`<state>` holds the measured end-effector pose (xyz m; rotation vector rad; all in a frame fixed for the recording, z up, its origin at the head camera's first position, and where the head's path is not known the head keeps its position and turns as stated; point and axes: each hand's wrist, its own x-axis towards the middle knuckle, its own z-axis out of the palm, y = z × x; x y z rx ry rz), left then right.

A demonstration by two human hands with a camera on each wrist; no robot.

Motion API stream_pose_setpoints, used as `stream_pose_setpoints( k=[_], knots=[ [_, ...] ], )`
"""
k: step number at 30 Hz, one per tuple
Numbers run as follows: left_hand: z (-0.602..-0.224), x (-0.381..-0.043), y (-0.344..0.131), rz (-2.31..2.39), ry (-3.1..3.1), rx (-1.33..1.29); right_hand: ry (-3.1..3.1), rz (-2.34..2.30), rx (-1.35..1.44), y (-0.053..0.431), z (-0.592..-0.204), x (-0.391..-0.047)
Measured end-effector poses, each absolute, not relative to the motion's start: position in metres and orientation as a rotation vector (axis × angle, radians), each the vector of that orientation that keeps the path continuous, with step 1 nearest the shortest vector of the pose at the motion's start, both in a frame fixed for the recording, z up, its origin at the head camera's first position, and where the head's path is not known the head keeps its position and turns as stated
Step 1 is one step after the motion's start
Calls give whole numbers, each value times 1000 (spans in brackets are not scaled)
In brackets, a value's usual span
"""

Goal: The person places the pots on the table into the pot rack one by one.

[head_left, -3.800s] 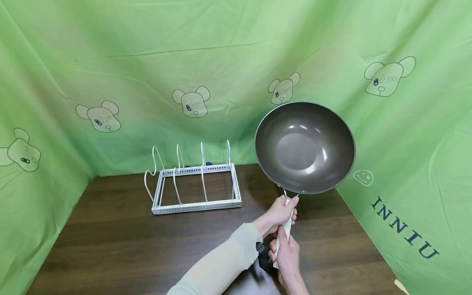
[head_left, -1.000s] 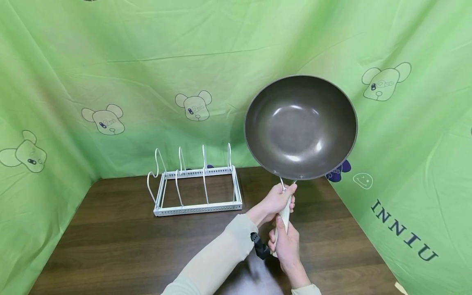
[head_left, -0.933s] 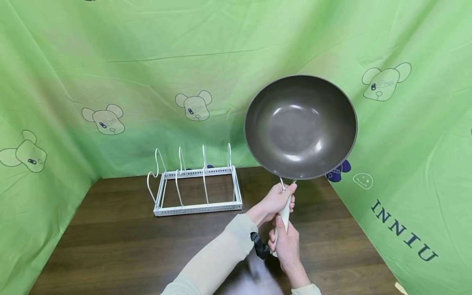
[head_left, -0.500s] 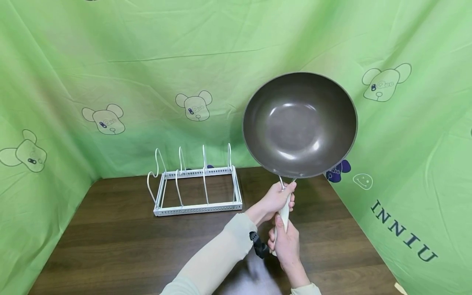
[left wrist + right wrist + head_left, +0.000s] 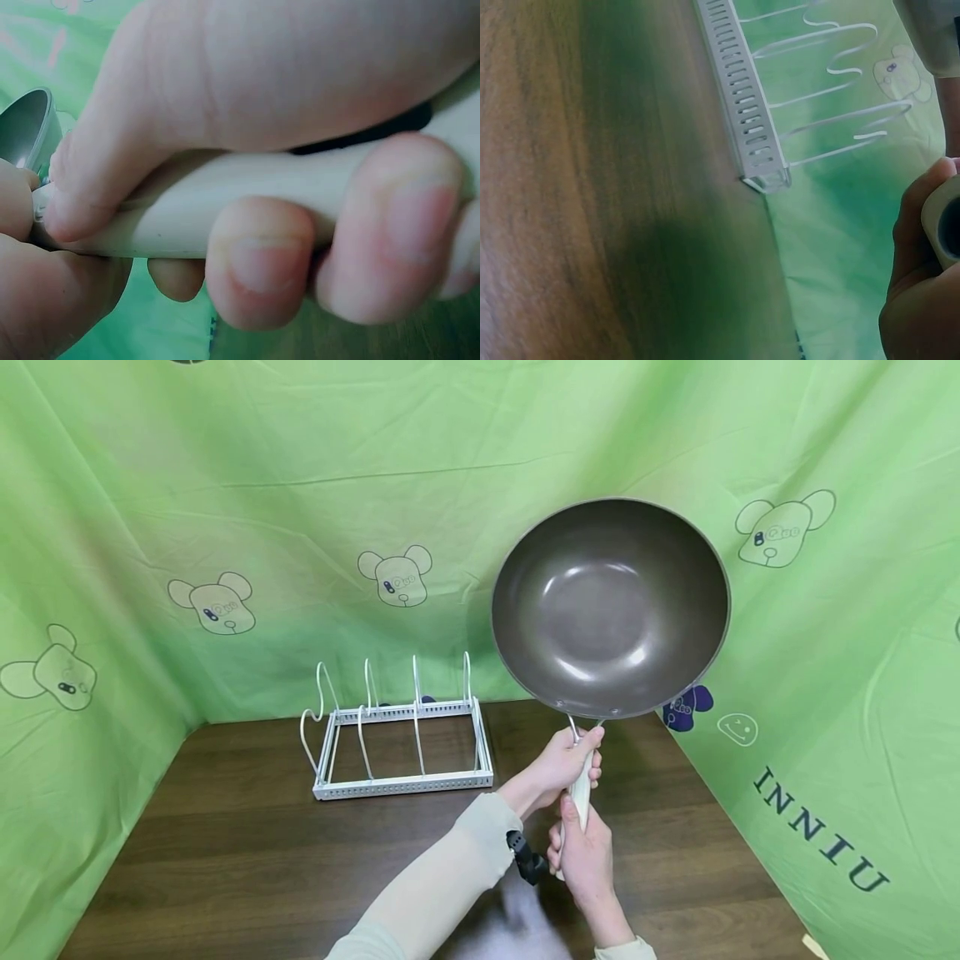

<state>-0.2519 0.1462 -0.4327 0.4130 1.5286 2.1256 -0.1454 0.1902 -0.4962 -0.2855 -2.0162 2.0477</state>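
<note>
A deep wok (image 5: 600, 610) with a dark, shiny interior is held up above the right side of the table, its inside facing the head camera. Its pale handle (image 5: 581, 793) runs down toward me. My left hand (image 5: 566, 764) grips the handle near the bowl. Lower down, my right hand (image 5: 588, 856) holds the same handle, thumb along its top. In the left wrist view the right hand's fingers (image 5: 259, 262) curl round the handle (image 5: 247, 187), with part of the left hand (image 5: 45, 292) at the left edge. The handle's hollow end (image 5: 949, 225) shows in the right wrist view.
A white rack (image 5: 401, 785) with upright wire dividers stands on the dark wooden table (image 5: 300, 868), left of the wok. Green cloth (image 5: 300, 510) printed with cartoon heads hangs behind and at both sides. A small pale object (image 5: 813, 946) lies at the lower right edge.
Since the earliest frame the wok has risen and turned its inside more toward the head camera. Over the last second it shifts slightly further up. Both hands keep their grip; the rack stays put.
</note>
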Motion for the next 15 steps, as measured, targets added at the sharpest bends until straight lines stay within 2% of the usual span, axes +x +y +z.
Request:
stream_pose_setpoints(
  k=[15],
  knots=[
    [-429, -250, 144, 2135, 1478, 416, -2059, 2016, -296, 191, -490, -142]
  ],
)
